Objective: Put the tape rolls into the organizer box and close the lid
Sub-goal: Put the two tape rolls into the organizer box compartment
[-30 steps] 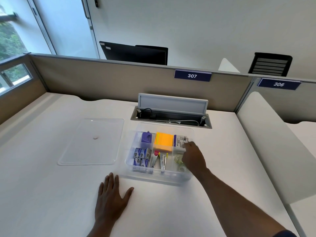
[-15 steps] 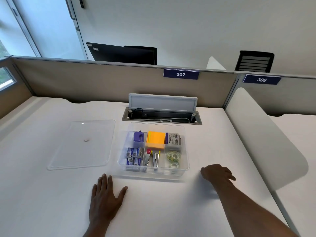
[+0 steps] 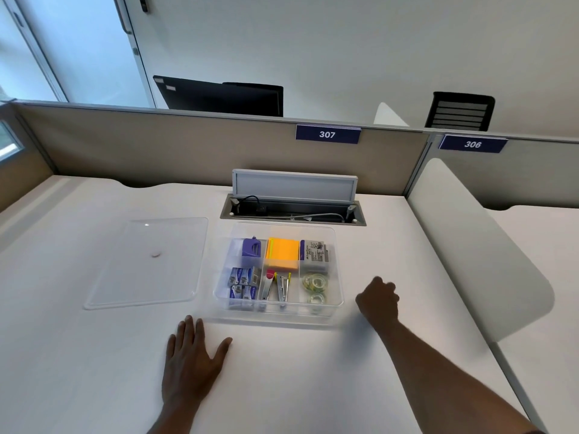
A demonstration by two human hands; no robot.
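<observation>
The clear organizer box (image 3: 337, 264) stands open on the white desk. Two clear tape rolls (image 3: 315, 282) lie in its front right compartment. Other compartments hold an orange sticky-note pad (image 3: 283, 254), a purple item, staple boxes and small metal tools. The flat clear lid (image 3: 147, 263) lies on the desk to the left of the box. My left hand (image 3: 194, 358) rests flat on the desk in front of the box, fingers spread. My right hand (image 3: 379, 300) hovers just right of the box with fingers curled and nothing seen in it.
An open cable tray (image 3: 293, 211) with its raised flap sits in the desk right behind the box. A beige partition (image 3: 188, 151) borders the back, and a white curved divider (image 3: 463, 245) stands along the right side.
My right hand left the box's tape compartment, swung out to the right, and now curls close beside the box. The tape rolls stay in the compartment. My left hand has not moved.
</observation>
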